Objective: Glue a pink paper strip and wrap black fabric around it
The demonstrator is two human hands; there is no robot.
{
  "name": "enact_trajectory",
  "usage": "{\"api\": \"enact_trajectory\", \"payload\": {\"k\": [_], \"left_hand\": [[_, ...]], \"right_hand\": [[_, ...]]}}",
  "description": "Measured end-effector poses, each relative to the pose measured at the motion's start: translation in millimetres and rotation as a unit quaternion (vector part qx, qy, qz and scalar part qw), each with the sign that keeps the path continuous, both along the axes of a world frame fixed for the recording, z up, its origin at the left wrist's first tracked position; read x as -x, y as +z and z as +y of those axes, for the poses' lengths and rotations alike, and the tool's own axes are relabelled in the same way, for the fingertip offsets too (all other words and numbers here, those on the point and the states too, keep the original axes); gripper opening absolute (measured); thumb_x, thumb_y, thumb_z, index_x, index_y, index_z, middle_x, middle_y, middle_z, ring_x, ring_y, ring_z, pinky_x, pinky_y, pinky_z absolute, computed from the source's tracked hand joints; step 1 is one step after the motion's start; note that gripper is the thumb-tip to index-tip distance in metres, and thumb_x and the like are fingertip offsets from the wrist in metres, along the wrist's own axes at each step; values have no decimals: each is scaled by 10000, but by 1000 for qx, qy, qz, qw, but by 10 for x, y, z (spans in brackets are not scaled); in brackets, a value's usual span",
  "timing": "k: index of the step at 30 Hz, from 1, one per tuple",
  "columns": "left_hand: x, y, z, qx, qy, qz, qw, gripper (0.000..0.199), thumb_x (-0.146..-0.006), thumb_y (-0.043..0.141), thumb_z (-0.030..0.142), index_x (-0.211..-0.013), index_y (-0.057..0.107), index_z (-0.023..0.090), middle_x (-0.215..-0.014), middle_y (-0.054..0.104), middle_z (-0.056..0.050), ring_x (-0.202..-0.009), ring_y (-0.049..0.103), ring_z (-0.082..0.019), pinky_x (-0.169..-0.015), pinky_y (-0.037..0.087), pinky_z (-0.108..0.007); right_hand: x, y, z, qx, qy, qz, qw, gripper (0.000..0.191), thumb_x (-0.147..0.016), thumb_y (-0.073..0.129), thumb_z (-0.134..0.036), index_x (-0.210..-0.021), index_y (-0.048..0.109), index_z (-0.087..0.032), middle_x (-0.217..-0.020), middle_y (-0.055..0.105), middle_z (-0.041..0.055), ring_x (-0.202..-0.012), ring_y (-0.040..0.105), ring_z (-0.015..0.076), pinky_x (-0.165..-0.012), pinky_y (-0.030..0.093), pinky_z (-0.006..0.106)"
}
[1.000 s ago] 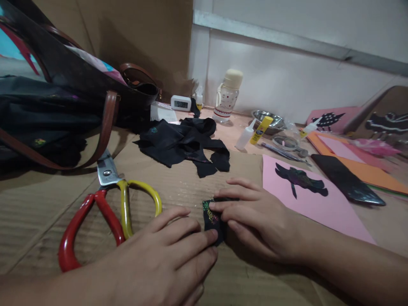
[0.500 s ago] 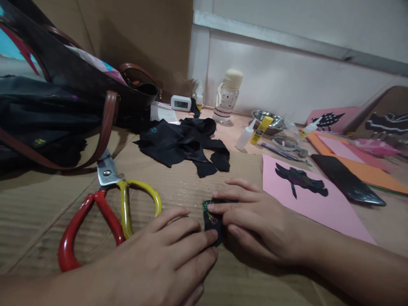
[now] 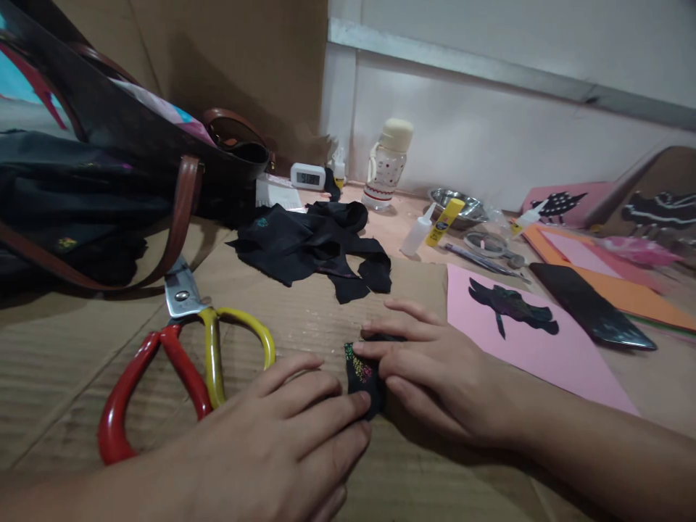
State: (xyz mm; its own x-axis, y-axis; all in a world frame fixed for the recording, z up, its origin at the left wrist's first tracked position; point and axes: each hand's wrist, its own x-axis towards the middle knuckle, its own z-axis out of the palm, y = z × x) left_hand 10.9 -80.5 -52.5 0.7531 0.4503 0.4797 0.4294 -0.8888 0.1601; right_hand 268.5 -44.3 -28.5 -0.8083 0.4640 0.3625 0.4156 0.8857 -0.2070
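A small scrap of black cloth (image 3: 359, 371) with green, yellow and pink glitter lies on the cardboard between my hands. My left hand (image 3: 293, 428) rests with fingers stretched out, one fingertip touching the scrap's lower edge; its thumb is hidden. From the right, my right hand (image 3: 435, 370) lies over the scrap with fingers apart, the index fingertip on its top and part of the cloth hidden beneath. Beside my left hand are large scissors (image 3: 185, 312) with red and yellow handles. Farther back sits a crumpled pile of black cloth (image 3: 304, 243).
A dark bag (image 3: 217, 163) with brown handles stands at left. Pink paper (image 3: 500, 351) bearing a black cloth shape and a phone (image 3: 590, 304) lie at right. Behind are a glue bottle (image 3: 417, 235), a yellow glue stick (image 3: 446, 221), a water bottle (image 3: 387, 167) and a metal bowl (image 3: 467, 205).
My right fingers have shifted slightly on the scrap, and more of its glitter shows. My left hand and the other things stay in place.
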Motion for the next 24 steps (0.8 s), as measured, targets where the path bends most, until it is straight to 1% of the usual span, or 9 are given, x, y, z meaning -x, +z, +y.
{"api": "enact_trajectory", "payload": {"k": [2, 4, 8, 10, 15, 19, 22, 24], "left_hand": [[0, 10, 9, 0, 4, -2, 1000, 193, -1046, 594, 340, -1157, 739, 276, -1283, 750, 108, -1156, 666, -141, -1240, 206, -268], [6, 14, 11, -8, 1, -1, 1000, 196, -1043, 598, 343, -1164, 737, 277, -1289, 747, 108, -1147, 670, -142, -1239, 210, -268], [23, -14, -5, -8, 1, 2, 1000, 206, -1038, 608, 354, -1186, 733, 281, -1277, 752, 114, -1136, 674, -139, -1244, 192, -261], [27, -28, -19, -6, 6, -1, 1000, 211, -1041, 602, 349, -1192, 731, 279, -1279, 752, 108, -1136, 675, -140, -1246, 191, -264], [37, -3, -46, -7, -1, -1, 1000, 202, -1049, 589, 350, -1161, 741, 277, -1277, 753, 103, -1142, 674, -146, -1246, 203, -271], [29, -6, -24, -10, -1, -5, 1000, 201, -1048, 592, 350, -1163, 741, 280, -1275, 755, 99, -1140, 673, -152, -1233, 245, -289], [27, -42, 20, -11, 1, -4, 1000, 205, -1046, 592, 344, -1175, 738, 280, -1276, 755, 94, -1137, 674, -158, -1210, 293, -300], [30, -58, 50, -14, -16, -1, 1000, 220, -1046, 592, 368, -1195, 732, 286, -1271, 756, 100, -1134, 674, -153, -1212, 284, -291]], "right_hand": [[1, -3, 8, 0, -13, 2, 1000, 200, -1037, 525, -189, -1067, 718, -143, -1231, 780, 31, -1260, 639, 198, -1278, 231, 319], [-11, 5, -1, -2, -10, 3, 1000, 188, -1033, 530, -189, -1047, 712, -149, -1241, 778, 36, -1270, 637, 204, -1280, 237, 332], [-39, 23, -39, -4, 38, -5, 999, 167, -1021, 553, -211, -1041, 707, -148, -1237, 785, 42, -1257, 660, 213, -1292, 221, 361], [-36, 16, -39, -2, 43, -8, 999, 180, -1024, 551, -209, -1060, 714, -142, -1226, 788, 38, -1247, 665, 208, -1294, 214, 356], [-1, -35, 15, -2, -18, 10, 1000, 209, -1041, 525, -193, -1105, 715, -134, -1212, 784, 38, -1241, 645, 199, -1273, 255, 340], [-1, -32, 22, -2, -40, 8, 999, 180, -1035, 529, -191, -1081, 699, -157, -1279, 759, 39, -1287, 620, 207, -1267, 272, 353], [-21, 10, -10, -4, -6, 2, 1000, 178, -1029, 532, -191, -1063, 702, -151, -1257, 772, 38, -1286, 628, 203, -1281, 245, 344], [-30, 29, -30, -7, 30, -14, 999, 182, -1029, 545, -210, -1055, 714, -148, -1245, 780, 39, -1273, 644, 204, -1297, 207, 347]]}}
